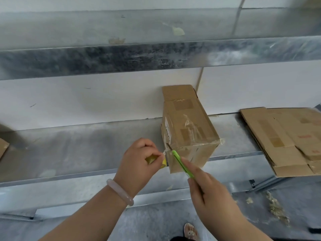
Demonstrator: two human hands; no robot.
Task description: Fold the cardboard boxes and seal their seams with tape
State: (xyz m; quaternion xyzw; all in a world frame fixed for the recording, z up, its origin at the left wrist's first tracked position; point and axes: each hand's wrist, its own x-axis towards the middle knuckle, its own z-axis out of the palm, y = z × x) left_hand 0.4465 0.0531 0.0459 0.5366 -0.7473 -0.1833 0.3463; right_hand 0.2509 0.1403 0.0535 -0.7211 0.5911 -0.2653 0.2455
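Note:
A folded cardboard box (186, 122) lies on the metal shelf (83, 146), its near end jutting past the shelf's front edge and covered with clear tape. My left hand (139, 160) grips a yellowish tape roll (152, 159) and pulls a strip of clear tape taut from the box's near left corner. My right hand (208, 192) holds a green utility knife (182, 162). Its blade tip sits at the tape by that corner.
A stack of flattened cardboard boxes (286, 140) lies on the shelf at the right. Another cardboard piece (3, 148) shows at the left edge. An upper metal shelf (156, 56) overhangs. Tape scraps (276, 209) litter the floor; a sandalled foot (190, 232) is below.

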